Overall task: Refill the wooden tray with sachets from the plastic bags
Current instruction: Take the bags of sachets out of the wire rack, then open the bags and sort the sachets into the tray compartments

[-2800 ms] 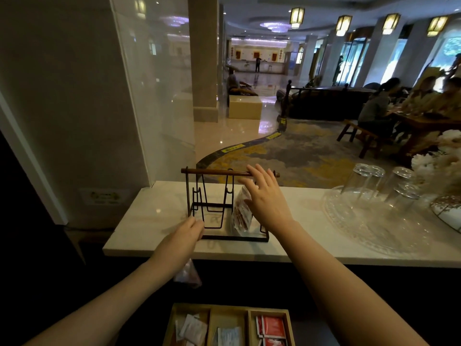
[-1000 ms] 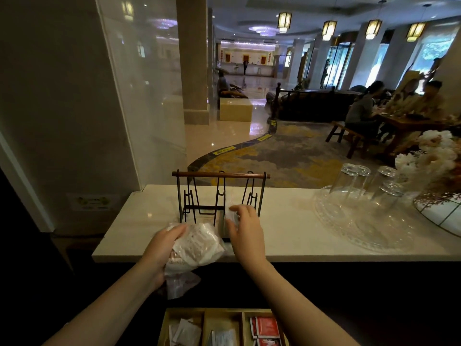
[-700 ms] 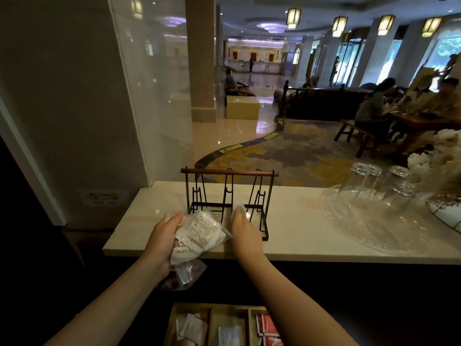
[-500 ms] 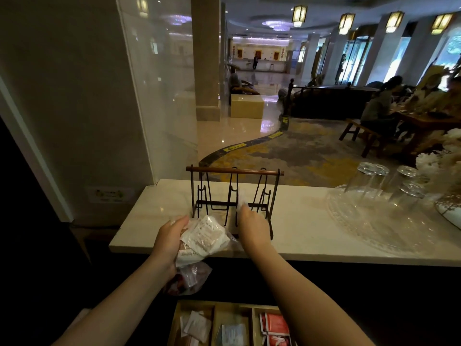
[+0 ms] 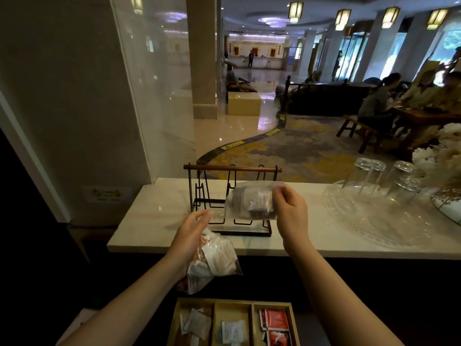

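My right hand (image 5: 290, 213) grips a clear plastic bag of sachets (image 5: 250, 201) by its right edge, held upright in front of the wire rack (image 5: 230, 169). My left hand (image 5: 190, 231) holds two more plastic bags (image 5: 215, 258), one with white sachets and one with reddish ones, hanging below the counter edge. The wooden tray (image 5: 214, 323) lies at the bottom of the view with three compartments: white sachets on the left, pale sachets in the middle, red sachets on the right.
A white marble counter (image 5: 154, 221) carries the rack. A clear glass tray (image 5: 374, 226) with upturned glasses (image 5: 369, 176) stands to the right, beside a white flower arrangement (image 5: 444, 156). A glass panel (image 5: 154, 96) rises at the left. People sit at a table in the lobby beyond.
My right hand has lifted a bag out of the rack and raised it. My left hand has dropped lower with its bags hanging down.
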`<state>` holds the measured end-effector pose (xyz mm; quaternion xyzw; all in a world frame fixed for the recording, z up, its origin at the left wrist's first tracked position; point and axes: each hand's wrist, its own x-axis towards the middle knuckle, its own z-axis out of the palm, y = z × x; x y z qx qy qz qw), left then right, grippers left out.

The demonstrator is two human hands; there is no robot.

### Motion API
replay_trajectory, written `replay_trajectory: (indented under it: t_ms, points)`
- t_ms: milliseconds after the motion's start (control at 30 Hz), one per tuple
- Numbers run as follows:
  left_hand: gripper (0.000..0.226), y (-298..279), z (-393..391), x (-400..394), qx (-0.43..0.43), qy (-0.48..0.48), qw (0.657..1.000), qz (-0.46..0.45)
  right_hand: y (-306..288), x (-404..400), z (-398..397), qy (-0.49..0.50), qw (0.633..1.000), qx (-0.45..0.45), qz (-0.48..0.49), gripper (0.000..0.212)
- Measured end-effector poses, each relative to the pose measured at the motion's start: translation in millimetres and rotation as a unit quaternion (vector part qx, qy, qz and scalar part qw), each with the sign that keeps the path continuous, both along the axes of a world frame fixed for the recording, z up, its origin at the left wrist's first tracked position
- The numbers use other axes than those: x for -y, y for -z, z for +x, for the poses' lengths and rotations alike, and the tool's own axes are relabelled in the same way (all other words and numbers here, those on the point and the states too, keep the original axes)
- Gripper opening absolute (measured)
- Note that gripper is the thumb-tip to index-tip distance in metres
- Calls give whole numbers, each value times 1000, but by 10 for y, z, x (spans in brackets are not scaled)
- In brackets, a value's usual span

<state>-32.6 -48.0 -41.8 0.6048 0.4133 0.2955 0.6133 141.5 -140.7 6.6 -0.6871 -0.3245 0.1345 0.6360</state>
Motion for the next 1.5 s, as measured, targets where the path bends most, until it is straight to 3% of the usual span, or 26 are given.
replay_trajectory:
  t_ms: [133, 300, 367, 467, 600, 733, 867, 1067, 1133, 1233, 1400, 1500]
  points:
    - [59, -146, 41, 176, 67, 55, 993, -74, -51, 95, -51, -93, 987, -130, 31, 28]
    - [39, -210, 72, 325, 103, 90, 980, -143, 199, 47, -238, -90, 992, -85, 31, 23]
    - [53, -197, 52, 380, 90, 123, 974, -170, 280, 19, -334, -93, 994, -51, 23, 20]
    - [61, -172, 3, 454, 40, 145, 980, -133, 375, -2, -460, -97, 995, 32, -21, 14]
    - [32, -91, -89, 438, -22, 138, 990, -20, 498, -26, -593, -82, 995, 21, -47, 15]
    - [24, 84, -184, 439, -54, 87, 994, 28, 704, -32, -714, -75, 989, -93, -82, 24]
    - [31, 305, -239, 511, -136, 16, 983, 118, 829, 188, -798, -172, 946, -259, -88, 39]
    - [24, 764, -379, 718, -158, -17, 982, 102, 1189, 433, -950, -259, 921, -252, -148, 80]
    - [16, 912, -392, 812, -164, -25, 982, 95, 1318, 467, -991, -273, 916, -235, -178, 81]
    - [27, 1178, -417, 922, -180, -37, 980, 79, 1607, 497, -1011, -241, 912, -254, -212, 71]
    - [32, 1522, -504, 1072, -189, -32, 981, 41, 2124, 746, -987, -159, 871, -415, -209, 51]
    - [40, 1692, -540, 1170, -215, -30, 974, 63, 2292, 936, -990, -174, 843, -462, -213, 59]
